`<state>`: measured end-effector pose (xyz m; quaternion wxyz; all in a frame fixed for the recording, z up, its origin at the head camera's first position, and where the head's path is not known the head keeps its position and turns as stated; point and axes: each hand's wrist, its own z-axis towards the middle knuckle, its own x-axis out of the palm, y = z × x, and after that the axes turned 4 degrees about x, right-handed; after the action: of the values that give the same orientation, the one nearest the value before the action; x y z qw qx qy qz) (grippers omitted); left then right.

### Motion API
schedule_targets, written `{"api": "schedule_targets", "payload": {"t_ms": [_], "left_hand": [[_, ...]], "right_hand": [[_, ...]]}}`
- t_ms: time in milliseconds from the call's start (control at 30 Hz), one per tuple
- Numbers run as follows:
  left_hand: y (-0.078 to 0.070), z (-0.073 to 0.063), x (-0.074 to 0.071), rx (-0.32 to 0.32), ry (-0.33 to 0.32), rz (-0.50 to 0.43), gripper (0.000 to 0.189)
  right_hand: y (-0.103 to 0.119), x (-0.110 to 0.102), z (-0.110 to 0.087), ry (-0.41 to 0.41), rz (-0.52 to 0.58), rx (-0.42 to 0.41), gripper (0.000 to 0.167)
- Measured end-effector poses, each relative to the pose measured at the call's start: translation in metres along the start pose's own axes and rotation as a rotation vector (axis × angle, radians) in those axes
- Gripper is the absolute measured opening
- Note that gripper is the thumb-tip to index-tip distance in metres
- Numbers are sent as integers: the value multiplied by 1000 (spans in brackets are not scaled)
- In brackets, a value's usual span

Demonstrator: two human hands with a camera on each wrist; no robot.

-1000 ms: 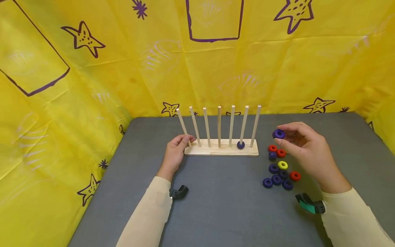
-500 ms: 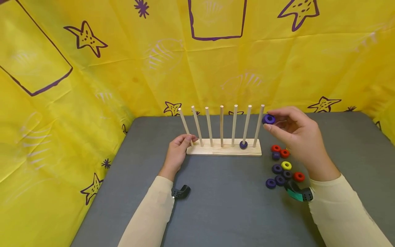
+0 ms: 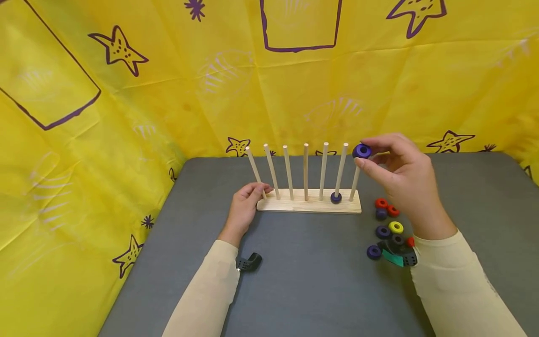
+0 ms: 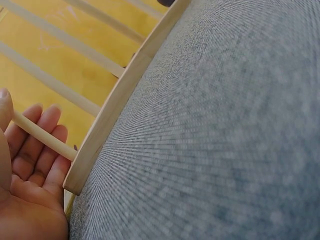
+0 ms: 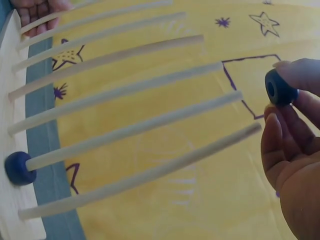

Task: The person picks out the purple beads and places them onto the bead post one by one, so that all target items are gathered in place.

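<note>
Left hand (image 3: 245, 202): loosely curled, thumb and fingers either side of the leftmost peg (image 3: 255, 166); so light a hold might let the wooden base (image 3: 286, 205) skid or twist if a peg is knocked.
Seated ring (image 3: 336, 198): dark blue, down against the base on the second peg from the right (image 3: 341, 164); that peg stands near enough to be struck by a stray sideways push.
Held ring (image 3: 356, 153): dark blue, up by the tip of the rightmost peg (image 3: 355, 183), not on it — lowered off-centre, it would likely snag on the wood and tilt.
Loose rings (image 3: 381, 203): blue, red, yellow and darker ones on the table (image 3: 311, 271); the black wristband (image 3: 393, 258) covers some and could nudge them if it drops.
Right hand (image 3: 404, 173): pinches the held ring between thumb and fingers; a bump could pop it out.
Left wrist view: shows fingers lying behind the leftmost peg, mostly hidden from the head.
Head view: alone shows the loose rings, but the held ring hides the rightmost tip.
Right wrist view: bares that tip — ring beside it, apart.
</note>
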<state>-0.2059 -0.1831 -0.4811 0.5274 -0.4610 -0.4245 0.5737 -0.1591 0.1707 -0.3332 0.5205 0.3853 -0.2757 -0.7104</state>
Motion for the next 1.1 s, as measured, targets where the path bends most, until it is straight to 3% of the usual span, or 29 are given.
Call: {"api": "schedule_targets", "payload": {"t_ms": [467, 900, 1100], "left_hand": [[2, 0, 7, 3, 13, -18, 32], [-1, 2, 1, 6, 10, 2, 31], [-3, 0, 0, -3, 5, 11, 31]], "right_hand": [[-5, 11, 13, -23, 15, -160, 43], [-19, 24, 18, -50, -78, -189, 37], [-23, 31, 20, -82, -61, -187, 37]]}}
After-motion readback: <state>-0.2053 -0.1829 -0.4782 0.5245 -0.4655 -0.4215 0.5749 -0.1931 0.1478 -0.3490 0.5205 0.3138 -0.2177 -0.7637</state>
